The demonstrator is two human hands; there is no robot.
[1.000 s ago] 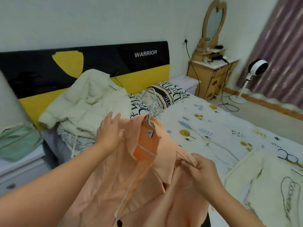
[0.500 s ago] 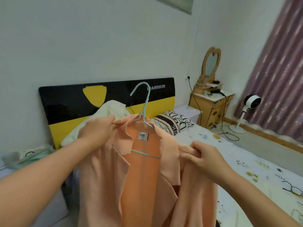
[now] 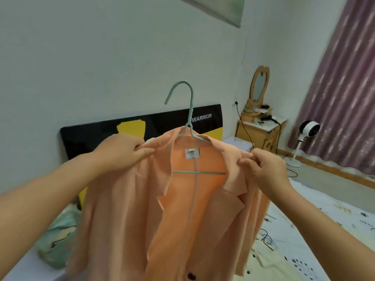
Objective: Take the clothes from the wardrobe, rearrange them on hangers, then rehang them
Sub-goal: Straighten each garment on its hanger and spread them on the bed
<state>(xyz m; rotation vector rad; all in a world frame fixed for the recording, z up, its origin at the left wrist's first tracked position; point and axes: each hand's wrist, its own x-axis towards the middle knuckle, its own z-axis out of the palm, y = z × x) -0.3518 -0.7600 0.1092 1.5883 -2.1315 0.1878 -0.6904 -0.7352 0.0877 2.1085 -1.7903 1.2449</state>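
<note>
An orange collared jacket (image 3: 194, 216) hangs open-fronted on a pale teal wire hanger (image 3: 187, 110), held up in front of me over the bed. My left hand (image 3: 121, 154) grips the jacket's left shoulder beside the collar. My right hand (image 3: 263, 169) pinches the right shoulder at the collar's edge. The hanger's hook stands upright above the collar, and its crossbar shows inside the jacket below a white label (image 3: 192, 153). The wardrobe is out of view.
A bed (image 3: 324, 224) with a patterned sheet lies below, with a black and yellow headboard (image 3: 97, 134). A cream garment (image 3: 267, 258) and a mint green cloth (image 3: 58, 240) lie nearby. A wooden dresser (image 3: 261, 132), a standing fan (image 3: 308, 130) and purple curtains (image 3: 345, 88) stand at the right.
Both hands have lifted the jacket and hanger from low over the bed to an upright hold. The hands moved apart to the two shoulders, and the jacket now hangs straight.
</note>
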